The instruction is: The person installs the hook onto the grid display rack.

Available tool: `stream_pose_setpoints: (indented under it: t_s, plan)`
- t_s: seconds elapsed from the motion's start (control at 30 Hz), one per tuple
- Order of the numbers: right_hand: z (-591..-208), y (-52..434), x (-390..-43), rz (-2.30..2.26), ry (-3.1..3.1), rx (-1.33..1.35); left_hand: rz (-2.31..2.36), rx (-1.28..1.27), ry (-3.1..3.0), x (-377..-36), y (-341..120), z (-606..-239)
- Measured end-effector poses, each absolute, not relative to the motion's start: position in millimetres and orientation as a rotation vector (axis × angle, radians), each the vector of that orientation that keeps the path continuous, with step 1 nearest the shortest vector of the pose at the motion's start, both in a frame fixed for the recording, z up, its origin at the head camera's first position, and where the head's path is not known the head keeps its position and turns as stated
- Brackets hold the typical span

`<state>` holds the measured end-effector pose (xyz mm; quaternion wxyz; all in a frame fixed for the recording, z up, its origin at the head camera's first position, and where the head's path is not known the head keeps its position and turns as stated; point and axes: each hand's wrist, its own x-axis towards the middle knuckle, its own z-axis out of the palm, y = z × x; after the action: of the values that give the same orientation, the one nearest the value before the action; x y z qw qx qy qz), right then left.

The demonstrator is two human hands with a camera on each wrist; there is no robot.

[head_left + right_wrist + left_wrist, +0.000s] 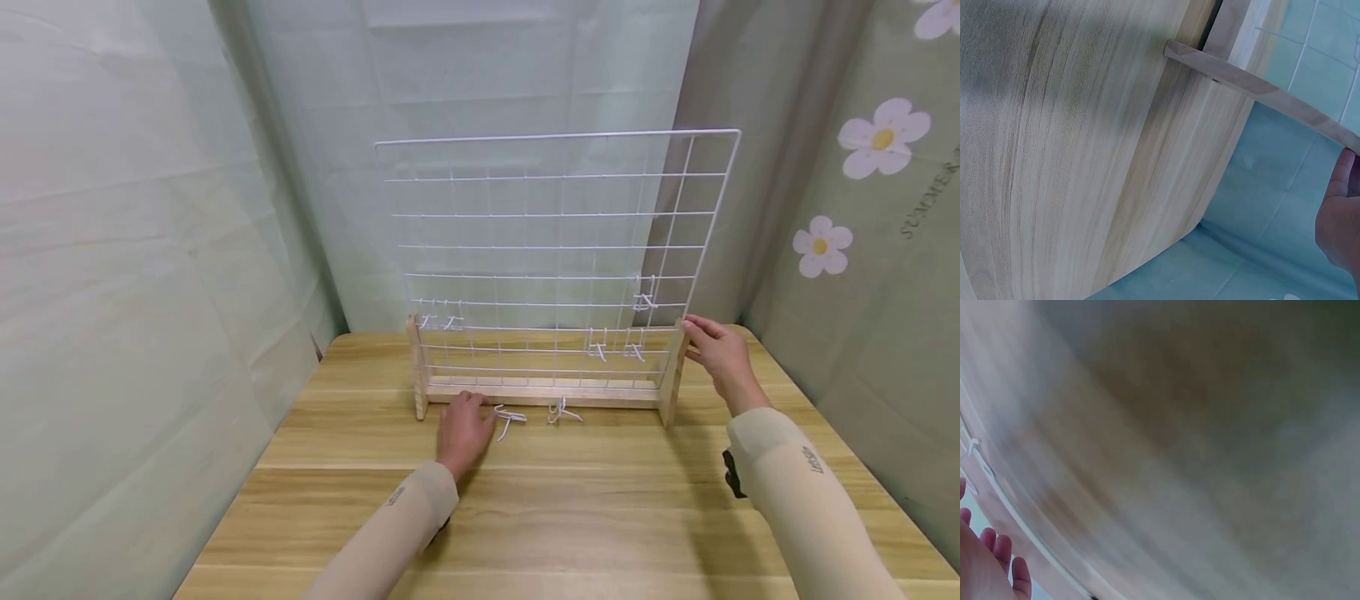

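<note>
A white wire grid panel [556, 303] stands upright in a wooden stand with a long base bar [547, 402]. My right hand [722, 360] pinches the upper end of the stand's right side post [672, 379], thumb in front. The right wrist view shows that post [1260, 87] with fingertips at its end. My left hand [465, 432] lies low in front of the base bar, fingers loosely bent. Right by its fingertips is a loose white wire hook [512, 416]. Another loose hook [562, 412] lies further right on the table.
Several white hooks hang on the grid's lower part, among them a left one [452, 322] and a higher right one [645, 302]. The wooden table [570, 517] ends at pale curtains [135, 250] on the left, back and right.
</note>
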<state>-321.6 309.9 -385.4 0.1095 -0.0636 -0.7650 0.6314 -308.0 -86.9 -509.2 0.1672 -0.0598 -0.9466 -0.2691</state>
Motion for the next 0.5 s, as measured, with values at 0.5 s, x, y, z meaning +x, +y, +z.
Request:
stream_pose_setpoints:
  t_s: [0.5]
  plan:
    - [-385, 310, -321, 1.853, -2.257, -0.196, -0.684, -0.255, -2.777, -294, -84, -515]
